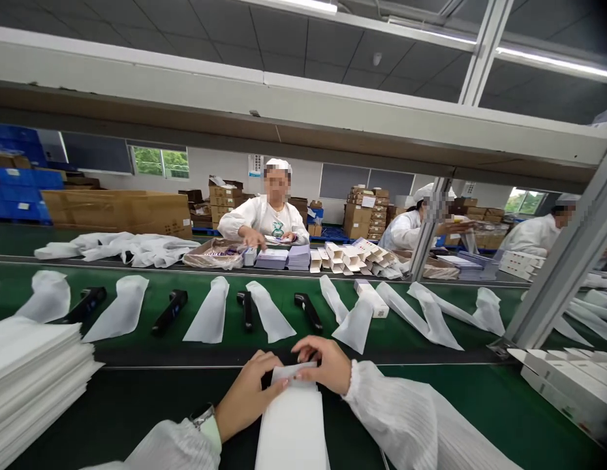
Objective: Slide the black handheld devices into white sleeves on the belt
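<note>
A stack of thin white foam sleeves (291, 434) lies lengthwise before me at the bottom middle. At its far end, my left hand (249, 395) grips the left edge of the top sleeve, thumb on top and fingers curled over. My right hand (327, 365) pinches the same end from the right, its thumb on the sleeve and its index finger bent above. Some fingertips are hidden behind the sleeve's end. Just beyond are black handheld devices (308, 311) and single white sleeves (208, 312) on the green belt (159, 349).
A tall pile of white sleeves (34, 385) stands at the left, white boxes (572, 385) at the right. One white box (371, 297) lies on the belt. A metal post (553, 261) rises at the right. Across the belt, a person (274, 219) handles small items beside cartons.
</note>
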A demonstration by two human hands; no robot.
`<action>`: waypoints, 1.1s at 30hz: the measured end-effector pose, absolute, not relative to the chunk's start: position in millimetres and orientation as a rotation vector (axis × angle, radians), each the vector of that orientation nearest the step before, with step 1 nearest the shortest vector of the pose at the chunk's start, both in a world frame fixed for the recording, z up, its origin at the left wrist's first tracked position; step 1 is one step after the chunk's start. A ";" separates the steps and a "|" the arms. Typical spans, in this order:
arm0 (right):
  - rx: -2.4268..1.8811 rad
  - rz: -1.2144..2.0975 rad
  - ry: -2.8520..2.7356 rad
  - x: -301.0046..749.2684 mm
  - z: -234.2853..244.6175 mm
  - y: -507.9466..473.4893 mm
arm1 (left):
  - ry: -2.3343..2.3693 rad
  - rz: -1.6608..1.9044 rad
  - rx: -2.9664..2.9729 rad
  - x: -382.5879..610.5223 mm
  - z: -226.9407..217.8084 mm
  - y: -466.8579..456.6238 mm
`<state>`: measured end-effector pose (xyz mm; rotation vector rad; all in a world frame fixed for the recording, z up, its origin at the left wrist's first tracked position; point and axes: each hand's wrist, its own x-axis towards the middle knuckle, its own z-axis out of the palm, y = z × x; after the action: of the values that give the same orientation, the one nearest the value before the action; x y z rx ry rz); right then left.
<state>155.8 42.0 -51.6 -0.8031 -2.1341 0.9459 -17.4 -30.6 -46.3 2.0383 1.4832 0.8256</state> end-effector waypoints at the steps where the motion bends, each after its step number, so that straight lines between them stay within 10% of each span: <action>1: -0.814 0.938 -2.104 152.2 -54.5 35.4 | 1.473 0.838 2.019 -17.1 -46.1 -31.4; 13: -0.505 1.555 -2.266 165.0 -50.9 70.3 | 1.006 0.827 1.943 -14.6 -20.2 -11.1; 20: -1.512 0.486 -1.869 157.9 -50.5 140.1 | 1.120 0.891 1.912 -11.9 -27.6 -12.8; 33: -0.373 1.651 -1.250 139.9 3.1 78.0 | 1.197 0.900 1.968 -10.1 -29.3 -11.7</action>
<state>139.9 78.0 3.1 -0.3728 -1.2502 1.6508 -10.1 -11.7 -29.3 1.9678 1.1966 0.8997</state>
